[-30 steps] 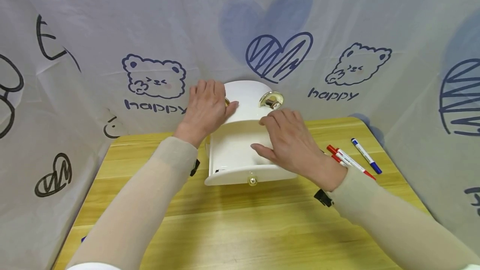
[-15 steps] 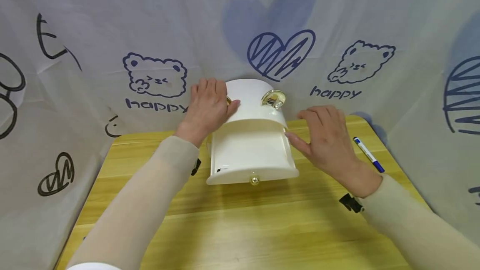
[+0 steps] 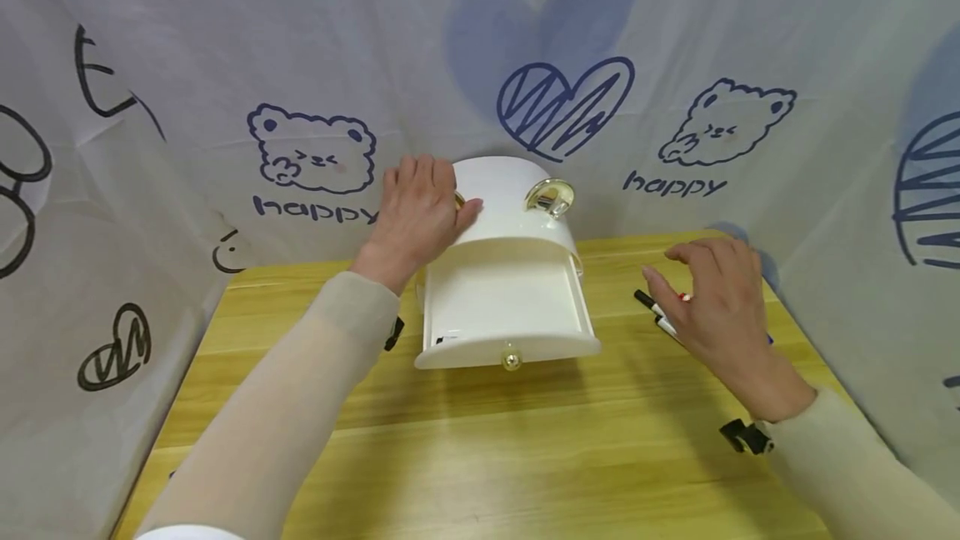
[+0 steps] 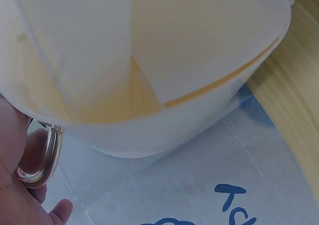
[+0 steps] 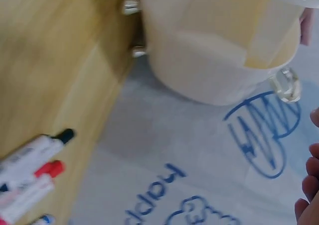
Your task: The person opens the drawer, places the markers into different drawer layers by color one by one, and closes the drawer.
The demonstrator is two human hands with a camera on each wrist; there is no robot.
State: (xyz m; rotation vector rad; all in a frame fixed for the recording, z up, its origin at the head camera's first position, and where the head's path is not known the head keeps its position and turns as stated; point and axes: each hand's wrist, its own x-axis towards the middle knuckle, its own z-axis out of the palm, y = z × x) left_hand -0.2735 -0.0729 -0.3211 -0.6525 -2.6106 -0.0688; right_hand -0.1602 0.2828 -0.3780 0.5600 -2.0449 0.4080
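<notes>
A white box [image 3: 498, 198] with a rounded top stands at the table's back, its shallow drawer [image 3: 510, 294] pulled out. A small dark mark shows inside the drawer near the front, too small to identify. My left hand [image 3: 416, 219] grips the gold loop handle [image 4: 53, 155] on the box's left side, fingers curled round it in the left wrist view. My right hand [image 3: 720, 315] hovers off to the right with thumb and fingers apart, holding nothing. Beneath it lie several markers, partly hidden; a black-capped marker [image 5: 37, 148] and a red-capped marker [image 5: 30, 195] appear in the right wrist view.
A second gold loop [image 3: 551, 195] sits on the box's right side, and a gold knob [image 3: 512, 359] on the drawer front. Behind the wooden table [image 3: 480, 448] hangs a printed cloth [image 3: 435, 48]. A blue-ended marker [image 5: 45, 220] lies beyond the others.
My right hand has moved right, away from the box's drawer to above the markers. The left hand has kept its grip, and the drawer has stayed out.
</notes>
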